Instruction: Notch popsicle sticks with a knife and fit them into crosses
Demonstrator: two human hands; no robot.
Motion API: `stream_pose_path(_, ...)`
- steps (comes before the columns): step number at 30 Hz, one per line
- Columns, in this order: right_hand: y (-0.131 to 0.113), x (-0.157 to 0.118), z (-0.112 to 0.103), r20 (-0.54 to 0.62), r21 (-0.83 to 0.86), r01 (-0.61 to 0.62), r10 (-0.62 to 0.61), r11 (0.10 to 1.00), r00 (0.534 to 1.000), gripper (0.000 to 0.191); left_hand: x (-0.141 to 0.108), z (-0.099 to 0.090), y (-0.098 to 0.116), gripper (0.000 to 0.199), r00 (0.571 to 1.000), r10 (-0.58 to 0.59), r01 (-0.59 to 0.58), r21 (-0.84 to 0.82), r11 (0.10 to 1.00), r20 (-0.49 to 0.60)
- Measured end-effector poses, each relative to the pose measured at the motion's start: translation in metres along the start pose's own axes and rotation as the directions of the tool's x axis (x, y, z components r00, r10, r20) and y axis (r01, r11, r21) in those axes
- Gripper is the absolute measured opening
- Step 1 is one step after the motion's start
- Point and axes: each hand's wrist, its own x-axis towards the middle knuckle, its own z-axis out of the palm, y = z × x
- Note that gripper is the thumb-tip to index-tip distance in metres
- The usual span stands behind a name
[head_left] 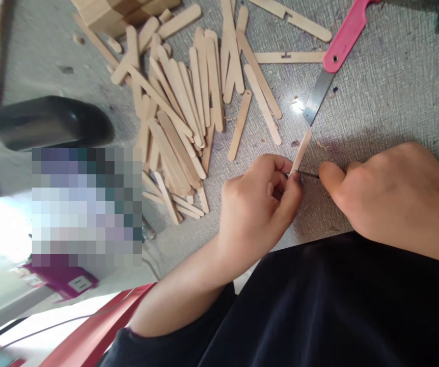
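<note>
My left hand point(267, 199) is closed, pinching a wooden craft stick point(302, 148) between thumb and fingers. The stick's far end points up towards the tip of a pink-handled knife point(345, 38), which lies on the table with its blade out. From my right hand point(387, 191), closed around it, a thin dark metal tool point(309, 174) reaches across to the stick beside my left thumb. Most of this tool is hidden in the right hand, so its kind cannot be made out.
A heap of craft sticks point(181, 97) covers the table left of the knife. Two notched sticks point(292, 57) lie near its handle. At the left is a black rounded object point(47, 122), with a cardboard box point(108, 12) at the top. Wood chips dot the grey tabletop point(403, 102).
</note>
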Motion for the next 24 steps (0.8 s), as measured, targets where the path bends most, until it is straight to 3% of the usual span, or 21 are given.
stream_pose_path(5, -0.003, 0.004, -0.015, 0.176, -0.144, 0.026, 0.0, 0.989, 0.984, 0.025, 0.0, 0.003, -0.002, 0.003, 1.0, 0.009, -0.01, -0.025, 1.0, -0.018)
stream_pose_path(24, -0.003, 0.004, -0.011, 0.144, -0.232, 0.091, -0.058, 0.969, 0.988, 0.022, -0.001, 0.006, -0.008, 0.002, 0.996, 0.072, -0.072, 0.001, 0.997, -0.052)
